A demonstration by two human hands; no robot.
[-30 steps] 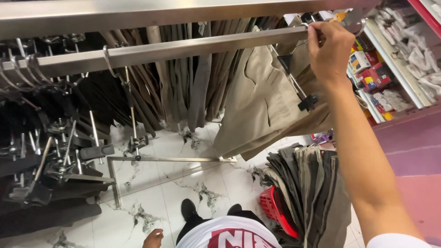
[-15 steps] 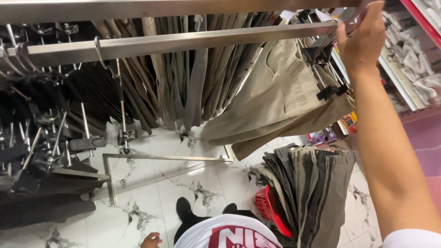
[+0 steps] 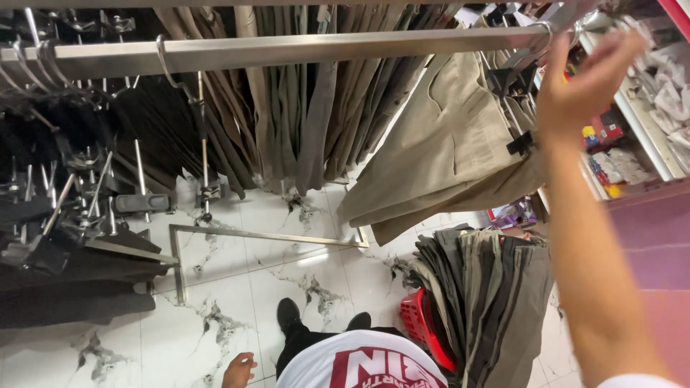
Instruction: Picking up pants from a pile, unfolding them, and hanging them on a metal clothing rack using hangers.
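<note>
My right hand (image 3: 581, 90) is raised at the right end of a steel rail (image 3: 323, 47), fingers apart and blurred, holding nothing. It sits just right of a wire hanger hook (image 3: 544, 32) that rests on the rail. From that hanger a pair of beige trousers (image 3: 453, 151) hangs tilted, held by black clips (image 3: 519, 142). My left hand (image 3: 238, 370) hangs low by my hip, loosely curled and empty, above the white marble floor.
Grey and olive trousers (image 3: 302, 108) hang mid-rail, and black trousers on clip hangers (image 3: 86, 266) crowd the left. A bundle of grey trousers (image 3: 489, 287) drapes over a red basket (image 3: 420, 323) by my feet. Shelves of small goods (image 3: 632, 144) stand at right. A metal base frame (image 3: 266, 237) lies on the floor.
My right hand slid the beige trousers' hanger rightward along the rail, then let go of the hook and opened. The left hand stayed low.
</note>
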